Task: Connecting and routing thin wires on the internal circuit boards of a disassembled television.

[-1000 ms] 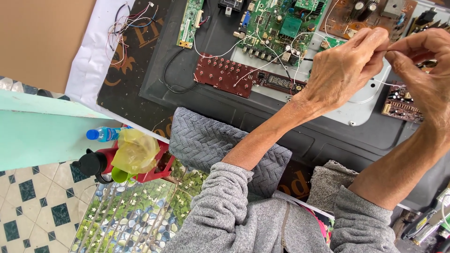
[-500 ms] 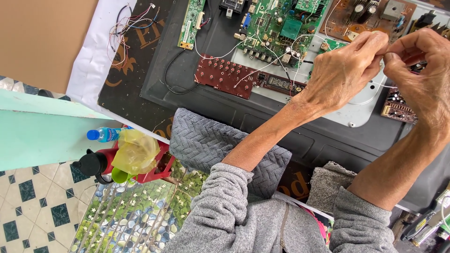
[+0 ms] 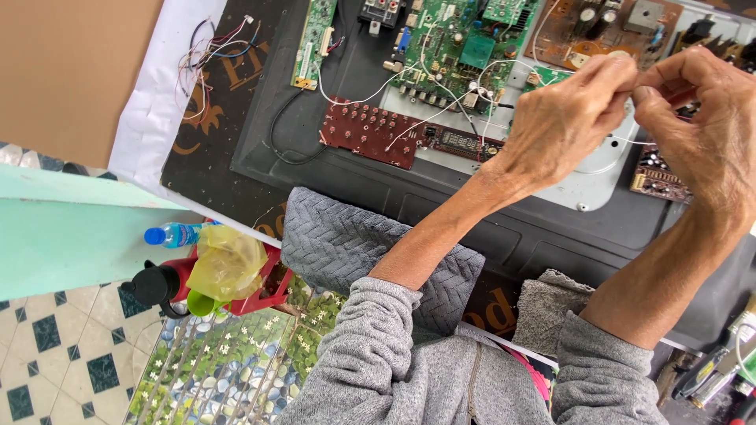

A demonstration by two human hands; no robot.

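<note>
— Where were the hands at that moment?

— Both were raised at about two o'clock over the opened flat panel point(image 3: 504, 228). The left hand point(image 3: 567, 118) had its fingertips pinched narrow on a thin white wire point(image 3: 441, 114), and the right hand point(image 3: 701, 126) was closed around something reddish just beside them, thumb nearly touching thumb.

— What was the reddish thing?

— Hard to say; the fingers covered most of it, so it may have been a tool handle or a sleeve of insulation.

— And the wire itself?

— It ran from the pinch toward nine o'clock, down to the green circuit board point(image 3: 457, 39), above the dark red button board point(image 3: 370, 134). Held taut like that, off the boards, it seemed kept clear so the ends could be worked on.

— Anything else near?

— A grey quilted cloth point(image 3: 346, 236) lay at six o'clock under the forearm, likely as padding at the panel's edge. Farther out at eight o'clock stood a plastic bottle point(image 3: 173, 234) beside a yellow bag point(image 3: 228, 264), well apart from the work.
</note>
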